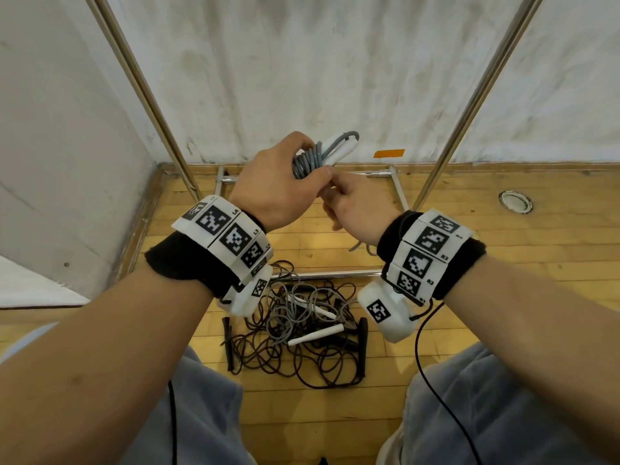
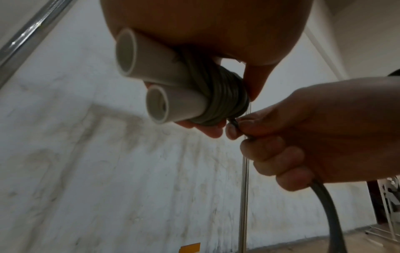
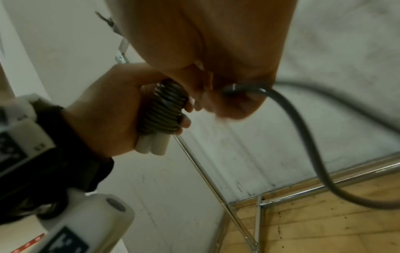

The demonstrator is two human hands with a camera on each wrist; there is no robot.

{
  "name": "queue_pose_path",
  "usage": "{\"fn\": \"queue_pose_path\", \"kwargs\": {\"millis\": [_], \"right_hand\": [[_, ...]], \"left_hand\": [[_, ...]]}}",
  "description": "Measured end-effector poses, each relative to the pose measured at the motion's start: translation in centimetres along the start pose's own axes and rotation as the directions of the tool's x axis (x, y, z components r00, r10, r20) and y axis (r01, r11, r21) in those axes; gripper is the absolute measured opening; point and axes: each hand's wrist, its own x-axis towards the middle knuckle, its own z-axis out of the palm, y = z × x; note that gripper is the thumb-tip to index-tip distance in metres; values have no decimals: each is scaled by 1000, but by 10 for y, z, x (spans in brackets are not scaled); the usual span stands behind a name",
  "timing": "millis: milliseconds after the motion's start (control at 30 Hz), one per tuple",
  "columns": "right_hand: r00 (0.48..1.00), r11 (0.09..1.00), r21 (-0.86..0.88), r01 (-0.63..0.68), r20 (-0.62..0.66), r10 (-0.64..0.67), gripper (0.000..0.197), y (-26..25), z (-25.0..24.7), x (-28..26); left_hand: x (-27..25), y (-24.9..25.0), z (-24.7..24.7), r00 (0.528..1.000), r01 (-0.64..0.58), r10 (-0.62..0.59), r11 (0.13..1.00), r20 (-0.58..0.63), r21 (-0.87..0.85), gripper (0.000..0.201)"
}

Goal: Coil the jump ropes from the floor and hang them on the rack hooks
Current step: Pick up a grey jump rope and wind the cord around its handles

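My left hand (image 1: 278,182) grips a grey jump rope (image 1: 307,161) wound in tight turns round its two white handles (image 1: 339,147), held at chest height before the rack. The two handle ends (image 2: 155,85) stick out below my palm, with the grey winding (image 2: 225,95) beside them. Just right of it, my right hand (image 1: 355,201) pinches the loose tail of that rope (image 2: 236,125) with curled fingers; the tail (image 3: 307,137) hangs down in a loop. On the floor lies a tangle of jump ropes (image 1: 302,327), grey and dark brown. No hooks are in view.
Two slanting chrome rack poles (image 1: 147,95) (image 1: 476,102) rise at left and right, with the rack's base frame (image 1: 397,186) on the wooden floor. A white wall stands behind with an orange tape strip (image 1: 389,153). A round floor fitting (image 1: 515,201) lies at right.
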Motion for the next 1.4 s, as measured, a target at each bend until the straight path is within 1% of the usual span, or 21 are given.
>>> {"fn": "queue_pose_path", "kwargs": {"millis": [100,167,267,400,467,567,667,733,767,833,900,1067,1133,1200,1233,1267,1333,1400], "right_hand": [[999,999,-41,26,-18,-27,17,-1,5,3],[999,985,-166,34,4,-34,21,2,3,3],[997,929,-363,68,49,-54,30,6,1,3],[993,828,-551,104,105,-55,36,7,3,2],[990,794,-595,122,125,-59,36,6,2,3],[982,749,-638,179,166,-93,37,5,-3,2],[970,708,-666,235,205,-128,35,8,-7,-1],[966,679,-692,246,231,-114,22,10,-9,-4],[965,661,-708,250,241,-107,18,9,-10,-4],[964,638,-727,255,246,-106,23,9,-13,-4],[967,662,-707,248,226,-121,25,10,-19,-2],[976,761,-611,218,124,-181,26,14,-31,-1],[977,796,-568,210,98,-187,27,13,-32,1],[979,835,-512,202,84,-186,27,12,-35,2],[980,849,-489,200,79,-185,28,12,-36,3],[980,859,-472,195,72,-183,28,12,-36,3],[985,880,-444,170,51,-165,25,12,-36,3],[992,914,-387,121,6,-128,25,13,-36,4]], "left_hand": [[4,-7,0,999,-26,29,994,-23,110,32],[4,-14,-2,999,-38,40,973,-4,228,34],[4,-24,-4,999,-39,26,949,47,314,36],[2,-29,1,994,-25,-19,917,105,398,39],[1,-31,4,993,-34,-17,909,119,416,40],[3,-30,6,988,-34,-24,927,150,373,41],[3,-32,5,961,-88,-6,940,275,329,46],[2,-33,6,936,-141,7,924,353,356,36],[1,-34,8,925,-150,-6,912,379,382,30],[0,-33,12,914,-145,-42,895,403,422,23],[-1,-32,14,907,-157,-44,888,419,432,26],[-3,-27,14,899,-193,24,918,438,347,32],[-6,-24,13,906,-205,59,927,420,313,41],[-8,-21,14,922,-215,97,933,375,287,55],[-9,-19,16,929,-219,114,937,352,274,58],[-10,-18,17,933,-223,127,938,337,265,57],[-14,-14,20,937,-235,145,936,318,263,45],[-16,-12,21,942,-226,147,942,301,249,38]]}}
